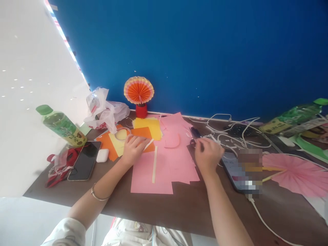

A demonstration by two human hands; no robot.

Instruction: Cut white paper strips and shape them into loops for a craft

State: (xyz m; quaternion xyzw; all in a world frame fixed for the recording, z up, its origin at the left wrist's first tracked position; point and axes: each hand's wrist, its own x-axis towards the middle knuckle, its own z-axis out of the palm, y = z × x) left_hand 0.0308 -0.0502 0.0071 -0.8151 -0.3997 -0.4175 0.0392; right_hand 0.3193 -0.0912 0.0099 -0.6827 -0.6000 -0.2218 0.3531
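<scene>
My left hand [135,147] is above the orange paper [143,132], its fingers bent together at a short pale paper strip [148,145]. A longer cream strip [154,165] lies to its right on the pink sheets [179,164]. My right hand [208,153] is closed at the dark handles of a pair of scissors [195,133], which lies at the right edge of the pink paper. The fingers partly hide the handles. Near the middle rests a curved pink paper cutting [173,141]. Yellow sheets [147,127] lie behind the orange paper.
A folded paper fan [139,90] stands upright on a red base [141,111] by the blue wall. To the left are a green bottle [64,126], a phone [85,160] and a white case [102,155]. At right are white cables [228,136], another phone [233,171] and a pink fan [302,174].
</scene>
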